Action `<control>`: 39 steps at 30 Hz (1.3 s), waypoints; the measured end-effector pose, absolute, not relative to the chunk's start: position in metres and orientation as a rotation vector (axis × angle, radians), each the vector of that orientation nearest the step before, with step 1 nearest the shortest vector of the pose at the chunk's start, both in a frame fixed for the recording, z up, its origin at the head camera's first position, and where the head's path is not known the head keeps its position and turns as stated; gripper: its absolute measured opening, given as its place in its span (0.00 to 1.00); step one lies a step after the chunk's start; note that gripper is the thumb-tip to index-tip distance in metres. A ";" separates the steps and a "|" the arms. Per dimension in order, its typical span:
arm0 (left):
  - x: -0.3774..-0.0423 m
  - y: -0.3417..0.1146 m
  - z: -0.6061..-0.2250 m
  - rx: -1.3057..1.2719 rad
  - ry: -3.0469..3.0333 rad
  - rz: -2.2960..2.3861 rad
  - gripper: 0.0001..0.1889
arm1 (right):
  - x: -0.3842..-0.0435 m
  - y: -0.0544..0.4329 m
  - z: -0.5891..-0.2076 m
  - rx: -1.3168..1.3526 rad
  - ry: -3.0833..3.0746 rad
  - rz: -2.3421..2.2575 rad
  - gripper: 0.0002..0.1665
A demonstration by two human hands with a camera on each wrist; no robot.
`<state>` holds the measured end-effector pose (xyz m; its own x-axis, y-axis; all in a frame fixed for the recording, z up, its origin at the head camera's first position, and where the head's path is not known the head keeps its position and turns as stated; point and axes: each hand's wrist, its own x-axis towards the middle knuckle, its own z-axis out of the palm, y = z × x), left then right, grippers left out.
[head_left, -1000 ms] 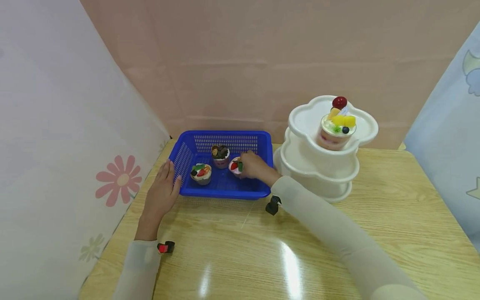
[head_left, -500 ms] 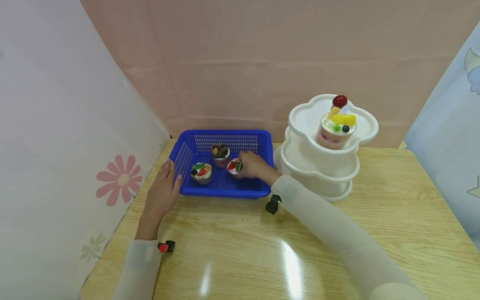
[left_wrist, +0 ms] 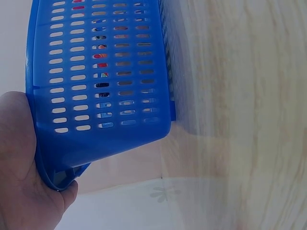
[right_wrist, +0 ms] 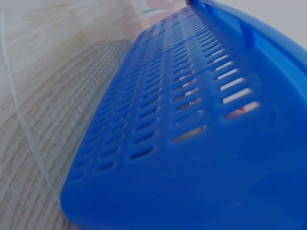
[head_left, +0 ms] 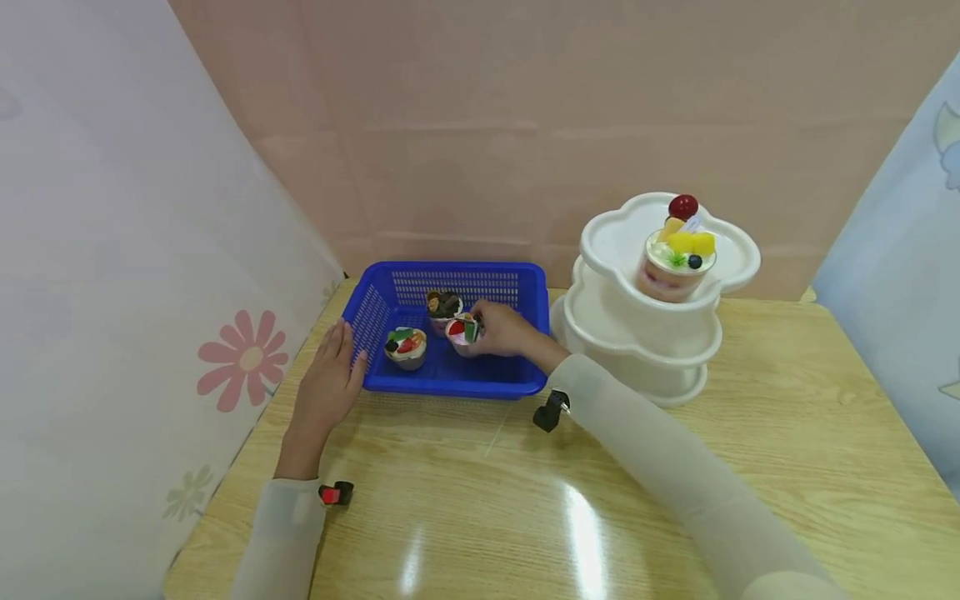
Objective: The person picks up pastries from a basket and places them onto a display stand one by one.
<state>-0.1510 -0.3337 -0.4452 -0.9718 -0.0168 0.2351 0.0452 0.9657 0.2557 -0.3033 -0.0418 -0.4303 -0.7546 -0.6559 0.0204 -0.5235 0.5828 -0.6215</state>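
In the head view my right hand (head_left: 501, 328) pinches a small dessert cup (head_left: 461, 333) topped with red and green pieces, inside the blue basket (head_left: 442, 387). Its fingertips are partly hidden behind the cup. My left hand (head_left: 327, 383) rests against the basket's front left corner, its fingers lying straight along the rim; the left wrist view shows the hand (left_wrist: 19, 158) touching the blue rim. A chocolate-topped cup (head_left: 444, 307) sits just behind the held cup, and a fruit-topped cup (head_left: 406, 348) stands to the left. In the right wrist view the basket wall (right_wrist: 192, 177) hides the right hand.
A white scalloped tiered stand (head_left: 603, 242) is to the right of the basket, close to the right forearm. Its top tier bears a larger fruit dessert cup (head_left: 670, 275). Wood-grain table (head_left: 465, 500) extends in front; patterned cloth (head_left: 247, 350) hangs at the left.
My right hand has shifted the red-and-green-topped cup slightly left, closer to the chocolate-topped one. The left hand keeps its place on the basket. The head view has shifted slightly.
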 end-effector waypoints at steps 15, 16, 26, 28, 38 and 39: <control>-0.152 -0.333 -0.444 -0.022 -2.866 -0.397 0.35 | -0.289 -0.016 -0.398 -1.053 2.587 -1.111 0.38; -0.151 -0.334 -0.444 -0.021 -2.866 -0.399 0.35 | -0.287 -0.014 -0.396 -1.055 2.579 -1.122 0.38; -0.150 -0.333 -0.445 -0.027 -2.869 -0.397 0.35 | -0.264 0.008 -0.387 -0.982 2.490 -1.309 0.39; -0.149 -0.333 -0.445 -0.025 -2.869 -0.401 0.35 | -0.260 0.011 -0.385 -0.957 2.454 -1.375 0.39; -0.148 -0.333 -0.444 -0.029 -2.863 -0.408 0.34 | -0.242 0.027 -0.377 -0.895 2.207 -1.691 0.38; -0.148 -0.333 -0.444 -0.031 -2.862 -0.409 0.34 | -0.240 0.028 -0.376 -0.897 2.191 -1.707 0.38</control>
